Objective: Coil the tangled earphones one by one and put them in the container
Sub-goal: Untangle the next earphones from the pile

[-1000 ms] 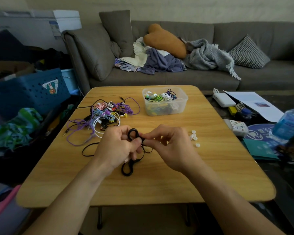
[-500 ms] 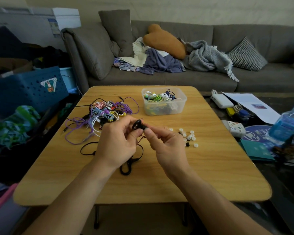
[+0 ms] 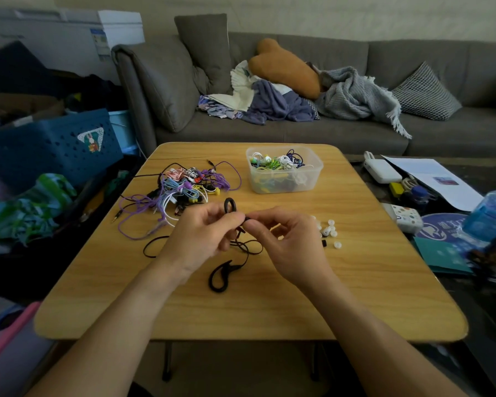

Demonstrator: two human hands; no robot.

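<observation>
From my feed the grey sofa fills the far side, carrying a heap of clothes and a grey knitted throw, with an orange-brown cushion on top. In front of it stands the wooden table. Left of the table I see a blue perforated basket; off its right edge lie a sheet of paper and a blue water bottle, blurred.

On the far half of the table sits the clear plastic container, with coiled earphones of several colours inside. To its left, well apart, lies the tangled pile of earphones, purple, light blue, white, pink and yellow cords knotted together.

My left hand and right hand meet above the middle of the table, nearer than the pile. Both are grasping the black earphones: the left pinches one ear hook so its loop stands up above the fingers, and the right pinches the cord just beside it with thumb and forefinger. The rest of the black cord trails down onto the table, where the second ear hook lies flat between my wrists.

A scatter of small white ear tips lies just right of my right hand
</observation>
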